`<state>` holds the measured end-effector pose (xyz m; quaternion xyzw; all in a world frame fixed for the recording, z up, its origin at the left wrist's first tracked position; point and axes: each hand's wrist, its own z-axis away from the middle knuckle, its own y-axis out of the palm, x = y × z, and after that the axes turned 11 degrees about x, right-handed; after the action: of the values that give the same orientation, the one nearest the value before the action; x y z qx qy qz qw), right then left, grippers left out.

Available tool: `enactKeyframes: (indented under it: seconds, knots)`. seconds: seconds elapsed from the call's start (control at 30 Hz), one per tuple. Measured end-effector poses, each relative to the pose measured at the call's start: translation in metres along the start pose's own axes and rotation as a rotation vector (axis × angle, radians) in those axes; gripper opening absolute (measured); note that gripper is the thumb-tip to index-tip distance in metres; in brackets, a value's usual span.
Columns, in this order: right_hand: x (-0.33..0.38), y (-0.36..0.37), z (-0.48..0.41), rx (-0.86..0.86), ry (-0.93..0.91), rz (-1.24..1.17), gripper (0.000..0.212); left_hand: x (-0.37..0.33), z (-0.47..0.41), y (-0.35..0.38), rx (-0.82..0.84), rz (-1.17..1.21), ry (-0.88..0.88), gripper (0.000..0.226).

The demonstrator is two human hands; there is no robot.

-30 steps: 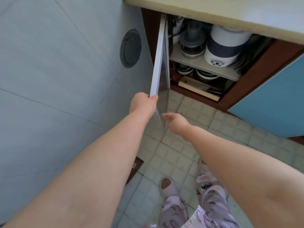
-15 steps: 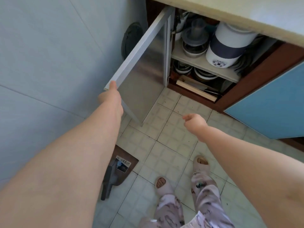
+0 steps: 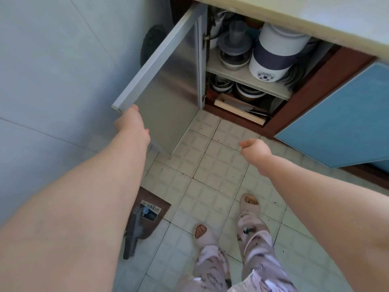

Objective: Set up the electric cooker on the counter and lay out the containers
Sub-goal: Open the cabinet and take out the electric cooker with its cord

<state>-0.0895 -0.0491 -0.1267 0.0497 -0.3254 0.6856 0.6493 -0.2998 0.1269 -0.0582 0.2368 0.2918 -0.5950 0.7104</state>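
Note:
A white electric cooker [image 3: 273, 53] with a dark blue band and a button panel stands on the upper shelf of the open cabinet under the counter [image 3: 315, 15]. To its left on the same shelf is a stack of grey lidded containers and metal bowls [image 3: 234, 45]. My left hand [image 3: 131, 123] holds the free edge of the silver cabinet door [image 3: 168, 81], which is swung wide toward the left wall; its fingers are hidden behind the edge. Over the floor in front of the cabinet, my right hand [image 3: 255, 151] hangs loosely curled and holds nothing.
More bowls [image 3: 248, 91] and a flat wooden box [image 3: 237, 108] fill the lower shelf. A closed blue cabinet door [image 3: 341, 114] is at the right. A brown dustpan [image 3: 145, 218] lies on the tiled floor by the left wall, near my slippered feet [image 3: 248, 202].
The cabinet door has swung from edge-on to wide open toward the left wall, with my left hand moving left on its edge. My right hand drew back to the right.

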Motion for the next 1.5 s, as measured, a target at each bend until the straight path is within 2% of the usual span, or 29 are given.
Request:
enactKeyframes:
  seconds: [0.13,0.23,0.33,0.5,0.77,1.0,1.13,1.3,1.4,1.5]
  knots:
    - [0.004,-0.008,0.012,-0.018,-0.026,-0.006,0.043,0.004,0.011,0.013,0.086,0.010,-0.155,0.042]
    - [0.005,-0.018,0.021,-0.033,-0.057,-0.014,0.042,0.007,0.025,0.024,0.129,0.023,-0.192,0.044]
    - [0.004,-0.024,0.026,-0.049,-0.076,-0.010,0.042,0.010,0.037,0.030,0.131,-0.065,-0.179,0.034]
    - [-0.006,-0.028,0.028,-0.046,-0.093,-0.023,0.040,0.017,0.054,0.036,0.194,-0.188,-0.132,0.031]
    - [-0.031,-0.042,0.018,-0.060,-0.074,-0.066,0.038,0.046,0.050,0.057,0.158,-0.272,-0.132,0.026]
    - [-0.041,-0.085,-0.029,-0.065,-0.022,-0.103,0.040,0.059,0.035,0.121,0.159,-0.297,-0.172,0.030]
    - [-0.037,-0.113,-0.059,-0.049,-0.009,-0.146,0.038,0.058,0.024,0.168,0.155,-0.321,-0.193,0.023]
    - [-0.035,-0.156,-0.102,-0.084,-0.005,-0.234,0.036,0.064,0.005,0.238,0.235,-0.390,-0.155,0.027]
    - [-0.037,-0.171,-0.130,-0.146,0.000,-0.298,0.035,0.082,-0.014,0.277,0.267,-0.511,-0.096,0.029]
    - [-0.041,-0.173,-0.156,-0.204,0.030,-0.379,0.036,0.107,-0.038,0.297,0.361,-0.761,0.041,0.026]
